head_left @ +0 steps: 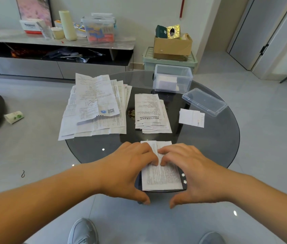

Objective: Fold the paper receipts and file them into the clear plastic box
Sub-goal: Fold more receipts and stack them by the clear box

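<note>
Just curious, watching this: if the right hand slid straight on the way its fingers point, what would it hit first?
Probably the left hand: the right hand angles inward over the folded receipt, fingertips nearly meeting.

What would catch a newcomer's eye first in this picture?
The left hand and the right hand press a folded paper flat at the near edge of the round glass table. Behind them a big spread pile of papers lies on the left, with a smaller stack beside it. At the far right stands an open clear box, its lid lying next to it.
</note>
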Demonstrator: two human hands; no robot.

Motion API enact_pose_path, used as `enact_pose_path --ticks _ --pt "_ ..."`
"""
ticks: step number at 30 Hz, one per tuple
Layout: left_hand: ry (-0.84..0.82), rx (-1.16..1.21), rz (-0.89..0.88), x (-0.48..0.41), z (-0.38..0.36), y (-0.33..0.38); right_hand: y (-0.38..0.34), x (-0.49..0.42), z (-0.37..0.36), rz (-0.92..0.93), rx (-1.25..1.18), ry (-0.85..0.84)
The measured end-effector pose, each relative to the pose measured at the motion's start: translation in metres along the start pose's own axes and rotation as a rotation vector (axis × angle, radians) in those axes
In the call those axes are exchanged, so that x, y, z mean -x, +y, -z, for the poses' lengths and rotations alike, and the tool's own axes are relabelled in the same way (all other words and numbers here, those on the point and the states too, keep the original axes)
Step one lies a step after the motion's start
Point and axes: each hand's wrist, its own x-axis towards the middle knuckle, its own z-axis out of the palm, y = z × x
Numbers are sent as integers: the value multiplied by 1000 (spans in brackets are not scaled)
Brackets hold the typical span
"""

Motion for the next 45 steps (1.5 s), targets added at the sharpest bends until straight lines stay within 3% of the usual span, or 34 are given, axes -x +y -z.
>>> enact_pose_path --ticks 5,8,13,19,23,29,37,45 --pt "49 42 -2 0 -3 5 0 2 -7 10 10 69" --pt "83 287 15 -3 6 0 1 1 -4 -27 -109 104" --pt "114 563 193 -8 11 -10 3 -6 2 -181 -344 206" --pt "250 427 356 -22 1 -13 7 -22 -9 -394 -354 326" --pt "272 245 379 -32 -6 -13 10 -30 -12 -417 -153 329" --pt "192 39 358 -31 -11 -18 9 -32 -13 -437 -93 267" --pt "70 99 357 -34 -1 -29 30 -26 16 -586 -167 67" --pt "73 145 346 -40 3 -25 27 -30 22 -430 -289 108"
